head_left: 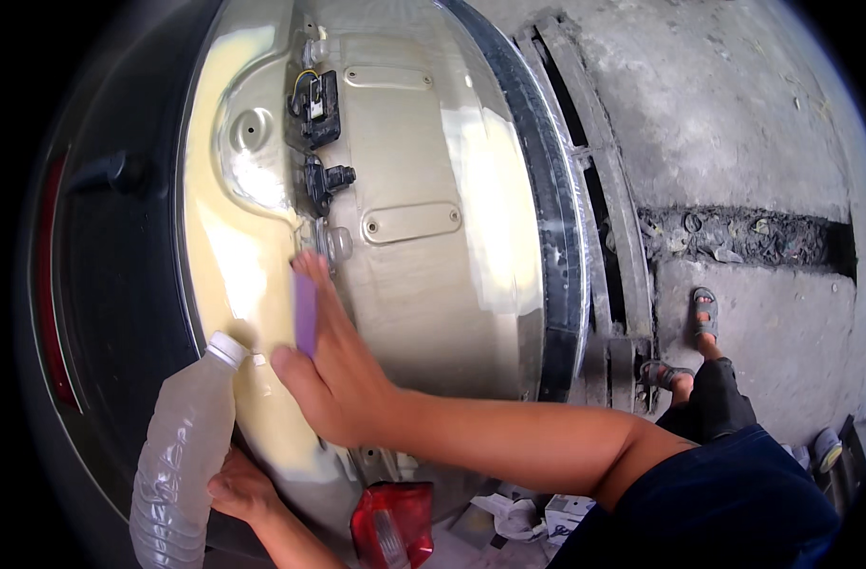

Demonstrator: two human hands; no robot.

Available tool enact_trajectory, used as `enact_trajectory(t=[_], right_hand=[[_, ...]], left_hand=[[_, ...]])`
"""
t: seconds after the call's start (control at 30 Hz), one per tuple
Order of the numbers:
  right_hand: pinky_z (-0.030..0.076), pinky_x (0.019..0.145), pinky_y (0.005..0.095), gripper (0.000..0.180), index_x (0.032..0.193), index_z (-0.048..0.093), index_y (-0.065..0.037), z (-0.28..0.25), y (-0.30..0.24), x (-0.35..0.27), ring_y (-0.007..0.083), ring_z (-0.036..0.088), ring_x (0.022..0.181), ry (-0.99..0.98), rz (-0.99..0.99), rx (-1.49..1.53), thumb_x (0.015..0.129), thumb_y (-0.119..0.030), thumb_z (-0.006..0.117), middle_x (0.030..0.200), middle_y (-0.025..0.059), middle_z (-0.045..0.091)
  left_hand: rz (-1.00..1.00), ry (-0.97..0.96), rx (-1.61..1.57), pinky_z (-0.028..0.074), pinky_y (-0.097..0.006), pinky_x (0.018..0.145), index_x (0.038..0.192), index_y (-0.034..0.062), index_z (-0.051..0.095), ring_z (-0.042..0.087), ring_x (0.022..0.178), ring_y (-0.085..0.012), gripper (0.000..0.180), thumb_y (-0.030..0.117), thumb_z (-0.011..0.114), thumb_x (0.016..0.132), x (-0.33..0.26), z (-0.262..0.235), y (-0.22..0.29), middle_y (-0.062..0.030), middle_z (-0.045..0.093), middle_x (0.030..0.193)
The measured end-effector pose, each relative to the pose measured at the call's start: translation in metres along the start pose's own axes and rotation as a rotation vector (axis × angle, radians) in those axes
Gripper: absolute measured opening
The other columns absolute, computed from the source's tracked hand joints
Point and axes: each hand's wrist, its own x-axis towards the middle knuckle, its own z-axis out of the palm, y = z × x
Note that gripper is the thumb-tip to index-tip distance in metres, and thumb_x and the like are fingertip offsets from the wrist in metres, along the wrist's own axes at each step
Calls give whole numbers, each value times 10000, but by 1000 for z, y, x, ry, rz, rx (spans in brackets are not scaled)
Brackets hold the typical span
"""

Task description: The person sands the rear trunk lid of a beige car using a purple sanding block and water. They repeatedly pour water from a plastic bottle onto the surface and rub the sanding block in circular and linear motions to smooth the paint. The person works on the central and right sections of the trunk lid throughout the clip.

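Observation:
My right hand [333, 389] lies along a car body panel, holding a thin purple block [305, 313] between thumb and fingers. The block's lower face is hidden against the panel. Under it runs a wet, shiny strip of cream filler or primer [220, 256] on the beige-gold bodywork [405, 303]. To the left, my left hand [239, 488] grips a clear ribbed plastic bottle [182, 446] with a white cap [227, 349]. The bottle leans with its cap toward the cream strip; cloudy liquid seems to be inside. The fingers behind the bottle are partly hidden.
Black light fittings [324, 180] and a wire stick out of the panel. A dark tailgate [120, 256] borders the left side. Below hangs a red tail lamp [392, 526]. A dark bumper edge [537, 190] curves on the right, beside a slotted drain [604, 218] in the concrete floor [737, 123].

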Motion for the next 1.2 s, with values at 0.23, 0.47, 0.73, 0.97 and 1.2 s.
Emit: enact_trajectory(t=[0.23, 0.47, 0.73, 0.97, 1.2], right_hand=[[79, 1208, 462, 751, 1463, 97, 177, -3, 0, -29, 472, 80, 1466, -110, -17, 94, 904, -180, 450, 1548, 364, 85], [118, 1202, 442, 756, 1468, 137, 154, -21, 0, -48, 437, 106, 1474, -87, 36, 331, 855, -114, 488, 1562, 335, 76], [107, 1201, 454, 719, 1460, 132, 168, -7, 12, 22, 453, 102, 1471, 29, -114, 303, 883, -124, 445, 1555, 343, 102], [145, 1185, 459, 630, 1409, 166, 155, -7, 7, -9, 480, 173, 1427, -18, -73, 369, 901, -109, 429, 1507, 362, 185], [331, 1060, 513, 169, 995, 480, 63, -10, -11, 13, 500, 425, 1199, 94, 64, 371, 895, -69, 448, 1263, 367, 420]], left_hand=[[0, -5, 4, 423, -466, 1077, 1324, -84, 472, 551, 1221, -345, 738, 521, 588, 917, 2, 3, 0, -199, 538, 1336], [-7, -31, 28, 425, -460, 1073, 1329, -87, 467, 552, 1220, -339, 738, 520, 585, 924, 3, 1, 3, -203, 524, 1351], [7, -33, -24, 404, -460, 1084, 1311, -77, 504, 546, 1227, -335, 692, 491, 586, 923, 6, 0, 1, -190, 553, 1323], [-10, -30, -15, 409, -459, 1079, 1315, -63, 510, 544, 1234, -331, 676, 489, 567, 928, 3, 0, 4, -188, 552, 1329], [29, -29, -65, 415, -466, 1075, 1328, -49, 503, 543, 1237, -331, 624, 451, 525, 956, 1, -8, -4, -182, 537, 1353]])
